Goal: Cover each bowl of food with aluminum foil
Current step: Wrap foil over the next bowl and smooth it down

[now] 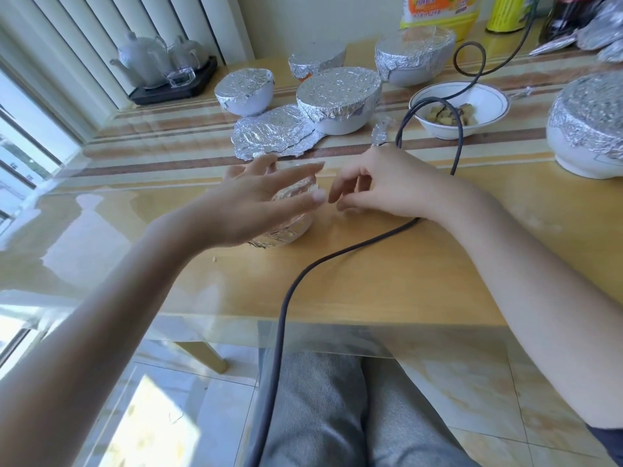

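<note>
Dark cable [296, 291] runs from bottom centre up across wooden table [387, 274]. Tea set on black tray [175, 87] upper left. Yellow bottles [441, 13] top right. Grey trousers [320, 416] bottom centre.

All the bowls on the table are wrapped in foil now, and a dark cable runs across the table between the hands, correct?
Not all. The head view shows one white bowl behind the right hand open, with food showing and no foil. The other bowls in view are foil-covered, including the small one by the left hand. The dark cable does run across the table.
</note>
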The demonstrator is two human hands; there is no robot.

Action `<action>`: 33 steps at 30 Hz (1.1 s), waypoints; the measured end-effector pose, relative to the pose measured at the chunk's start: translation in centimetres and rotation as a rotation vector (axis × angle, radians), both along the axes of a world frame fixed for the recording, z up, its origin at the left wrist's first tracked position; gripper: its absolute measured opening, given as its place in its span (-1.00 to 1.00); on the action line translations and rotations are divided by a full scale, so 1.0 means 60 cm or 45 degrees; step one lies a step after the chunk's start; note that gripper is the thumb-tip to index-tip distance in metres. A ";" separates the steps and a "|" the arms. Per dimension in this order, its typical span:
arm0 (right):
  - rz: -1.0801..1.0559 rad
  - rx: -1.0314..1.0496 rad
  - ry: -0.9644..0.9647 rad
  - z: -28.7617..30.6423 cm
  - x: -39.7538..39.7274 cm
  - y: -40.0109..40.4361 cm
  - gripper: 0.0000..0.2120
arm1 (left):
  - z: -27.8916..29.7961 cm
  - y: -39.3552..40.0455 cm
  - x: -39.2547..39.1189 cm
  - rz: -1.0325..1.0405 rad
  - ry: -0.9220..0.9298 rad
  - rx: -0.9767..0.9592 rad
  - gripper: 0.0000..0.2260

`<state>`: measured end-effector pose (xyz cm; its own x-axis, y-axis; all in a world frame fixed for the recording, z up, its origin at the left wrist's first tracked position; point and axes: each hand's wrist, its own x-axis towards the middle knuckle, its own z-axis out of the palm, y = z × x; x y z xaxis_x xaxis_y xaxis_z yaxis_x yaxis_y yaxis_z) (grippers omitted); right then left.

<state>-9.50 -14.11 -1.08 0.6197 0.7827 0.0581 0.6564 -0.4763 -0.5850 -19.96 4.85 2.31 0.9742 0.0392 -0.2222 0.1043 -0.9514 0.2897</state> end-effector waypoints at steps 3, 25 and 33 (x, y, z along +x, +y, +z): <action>-0.080 0.124 0.018 -0.009 -0.003 -0.001 -0.81 | 0.024 0.019 -0.005 -0.017 0.024 -0.015 -0.25; -0.437 0.653 0.984 -0.011 -0.046 0.129 -0.42 | -0.062 0.045 -0.019 0.638 -0.811 -1.354 -0.34; -0.607 0.801 1.027 -0.020 -0.055 0.169 -0.52 | -0.083 0.009 0.006 0.995 -0.864 -1.857 -0.37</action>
